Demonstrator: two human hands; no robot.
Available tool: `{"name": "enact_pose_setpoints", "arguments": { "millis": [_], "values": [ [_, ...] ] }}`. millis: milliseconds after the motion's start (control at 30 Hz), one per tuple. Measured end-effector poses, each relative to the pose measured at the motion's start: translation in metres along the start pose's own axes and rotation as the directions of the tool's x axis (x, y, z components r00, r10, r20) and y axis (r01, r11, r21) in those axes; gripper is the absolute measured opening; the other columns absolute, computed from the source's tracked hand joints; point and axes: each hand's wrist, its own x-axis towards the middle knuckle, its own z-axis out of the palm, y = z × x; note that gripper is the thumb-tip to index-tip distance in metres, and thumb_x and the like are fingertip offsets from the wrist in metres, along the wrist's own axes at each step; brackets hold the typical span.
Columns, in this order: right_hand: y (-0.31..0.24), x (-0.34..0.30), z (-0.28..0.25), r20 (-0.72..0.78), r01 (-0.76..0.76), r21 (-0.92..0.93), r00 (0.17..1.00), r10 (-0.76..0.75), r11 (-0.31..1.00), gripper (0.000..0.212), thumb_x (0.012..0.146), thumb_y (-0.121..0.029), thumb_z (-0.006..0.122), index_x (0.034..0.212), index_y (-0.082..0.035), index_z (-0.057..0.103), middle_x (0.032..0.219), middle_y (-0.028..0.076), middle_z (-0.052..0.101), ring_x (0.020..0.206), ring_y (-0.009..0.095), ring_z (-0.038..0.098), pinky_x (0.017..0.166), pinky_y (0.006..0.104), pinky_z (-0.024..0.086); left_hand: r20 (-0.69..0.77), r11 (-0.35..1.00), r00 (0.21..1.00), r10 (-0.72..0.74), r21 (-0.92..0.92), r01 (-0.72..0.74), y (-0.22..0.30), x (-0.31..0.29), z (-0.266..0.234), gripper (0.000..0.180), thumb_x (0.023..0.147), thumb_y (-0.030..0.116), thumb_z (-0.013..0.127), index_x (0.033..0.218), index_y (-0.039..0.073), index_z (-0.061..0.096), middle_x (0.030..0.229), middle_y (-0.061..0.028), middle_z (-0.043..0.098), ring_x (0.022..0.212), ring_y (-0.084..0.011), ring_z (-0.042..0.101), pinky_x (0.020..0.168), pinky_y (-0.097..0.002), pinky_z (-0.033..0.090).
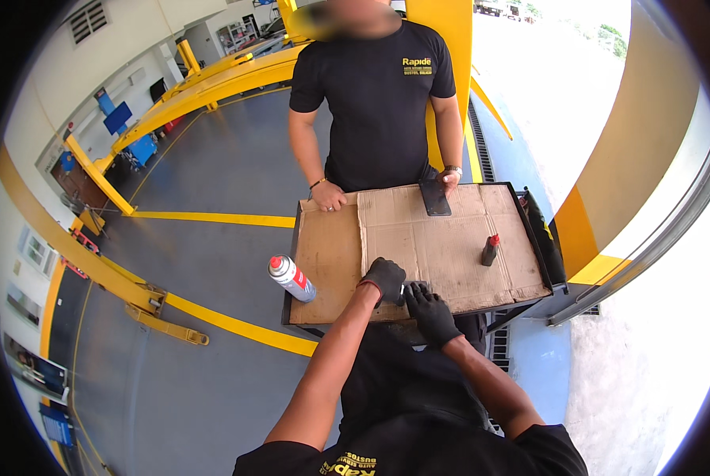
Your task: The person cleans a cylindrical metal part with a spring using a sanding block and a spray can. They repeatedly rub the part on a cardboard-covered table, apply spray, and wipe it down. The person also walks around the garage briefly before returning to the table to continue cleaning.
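My left hand, in a black glove, is closed in a fist near the front edge of the cardboard. A small pale object shows between my two hands, too small to name; whether the fist grips it is hidden. Beside it my right hand, also gloved in black, rests on the cardboard with its fingers stretched out. To the left stands a white spray can with a red cap. A small dark bottle with a red tip stands on the right part of the cardboard.
Across the table, a co-worker in a black shirt rests one hand on the cardboard and holds a dark phone. Yellow lift arms stand at the left. A tan and yellow column rises at the right.
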Motion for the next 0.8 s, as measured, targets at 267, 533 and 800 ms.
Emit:
{"name": "enact_pose_setpoints", "arguments": {
  "millis": [267, 533, 800],
  "values": [
    [0.017, 0.036, 0.008, 0.094, -0.124, 0.106, 0.989, 0.114, 0.987, 0.060, 0.086, -0.005, 0.057, 0.144, -0.003, 0.043, 0.145, 0.020, 0.052, 0.136, 0.035, 0.050, 0.102, 0.0499, 0.048, 0.021, 1.000, 1.000, -0.004, 0.002, 0.004, -0.002, 0.011, 0.000, 0.049, 0.065, 0.050, 0.083, 0.101, 0.017, 0.077, 0.100, -0.0100, 0.076, 0.098, -0.0274, 0.072, 0.089, -0.0433, 0.052],
    [0.002, 0.013, 0.002, 0.006, -0.038, 0.031, 0.999, 0.038, 0.999, 0.056, 0.089, -0.008, 0.054, 0.144, -0.002, 0.041, 0.144, 0.020, 0.053, 0.135, 0.036, 0.051, 0.102, 0.0498, 0.047, -0.018, 1.000, 1.000, 0.006, -0.010, -0.006, 0.001, -0.004, -0.009, 0.038, 0.070, 0.042, 0.081, 0.092, 0.011, 0.079, 0.090, -0.0126, 0.076, 0.084, -0.0291, 0.073, 0.080, -0.0409, 0.057],
    [0.014, 0.023, 0.013, 0.082, -0.103, 0.064, 0.992, 0.098, 0.993, 0.055, 0.089, -0.008, 0.055, 0.142, -0.001, 0.043, 0.146, 0.020, 0.051, 0.136, 0.037, 0.049, 0.103, 0.0506, 0.047, -0.076, 1.000, 0.997, 0.016, 0.011, -0.015, 0.003, -0.004, -0.007, 0.036, 0.070, 0.043, 0.081, 0.090, 0.013, 0.079, 0.091, -0.0114, 0.076, 0.088, -0.0291, 0.074, 0.082, -0.0420, 0.055]
  ]
}}
